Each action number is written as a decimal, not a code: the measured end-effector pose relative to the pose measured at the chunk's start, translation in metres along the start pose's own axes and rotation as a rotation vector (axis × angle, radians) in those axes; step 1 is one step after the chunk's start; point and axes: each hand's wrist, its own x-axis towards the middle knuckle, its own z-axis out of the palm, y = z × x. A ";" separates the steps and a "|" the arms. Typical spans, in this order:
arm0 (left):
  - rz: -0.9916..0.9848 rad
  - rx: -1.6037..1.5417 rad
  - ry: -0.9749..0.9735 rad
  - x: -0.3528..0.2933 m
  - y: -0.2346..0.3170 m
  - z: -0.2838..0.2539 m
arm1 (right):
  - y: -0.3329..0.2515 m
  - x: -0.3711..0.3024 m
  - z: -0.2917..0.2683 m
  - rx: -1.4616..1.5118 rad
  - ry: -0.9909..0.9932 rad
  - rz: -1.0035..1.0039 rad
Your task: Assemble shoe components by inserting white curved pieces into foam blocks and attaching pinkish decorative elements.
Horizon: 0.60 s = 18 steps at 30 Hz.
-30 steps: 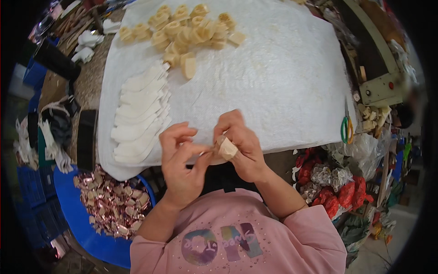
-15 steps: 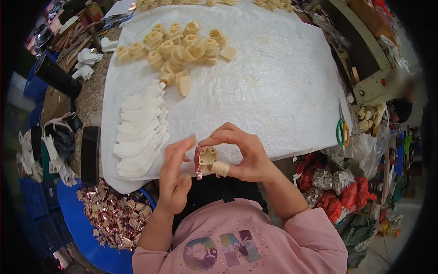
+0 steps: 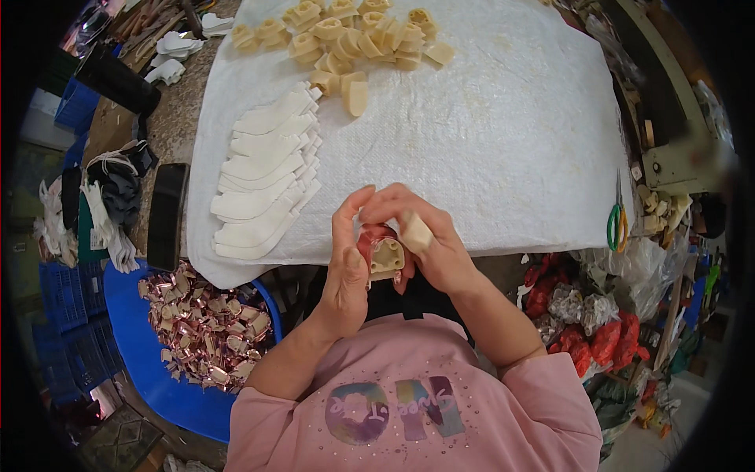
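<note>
A cream block heel (image 3: 387,258) with several holes in its top sits between my hands, just off the table's near edge. Shiny pink-red covering material (image 3: 376,234) wraps round its far and left sides. My left hand (image 3: 346,263) closes along the heel's left side, with its fingers bent over the far side. My right hand (image 3: 429,236) curls round from the right and grips it too. A beige wrap (image 3: 417,234) covers the end of one right digit. Some fingertips are hidden behind the heel and the covering.
White curved strips (image 3: 263,173) lie overlapped in a column at left, with a pile of cream heels (image 3: 354,39) beyond. A blue basin (image 3: 130,330) holds many metallic pink pieces (image 3: 208,330). Scissors (image 3: 616,224) lie at the right edge; a dark phone (image 3: 167,216) at left.
My left hand has come in against the heel, and both hands now close round it. The heel has turned, and the covering reaches round its far side. The view has shifted.
</note>
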 end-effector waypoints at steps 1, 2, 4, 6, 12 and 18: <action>0.041 0.083 0.078 0.001 0.001 0.007 | -0.005 0.004 0.000 0.001 0.006 0.002; 0.082 0.167 0.156 0.002 0.001 0.011 | -0.010 0.007 -0.001 0.039 -0.055 0.189; 0.130 0.249 0.113 -0.004 0.001 0.013 | -0.003 0.006 -0.005 0.152 -0.198 0.269; 0.247 0.400 0.119 -0.003 -0.002 0.016 | 0.002 0.001 -0.003 0.087 -0.194 0.131; 0.260 0.384 0.248 -0.001 -0.006 0.016 | 0.031 -0.001 0.008 -0.378 -0.012 -0.444; 0.205 0.230 0.324 0.007 0.001 0.012 | 0.034 -0.008 0.026 -0.022 0.079 -0.329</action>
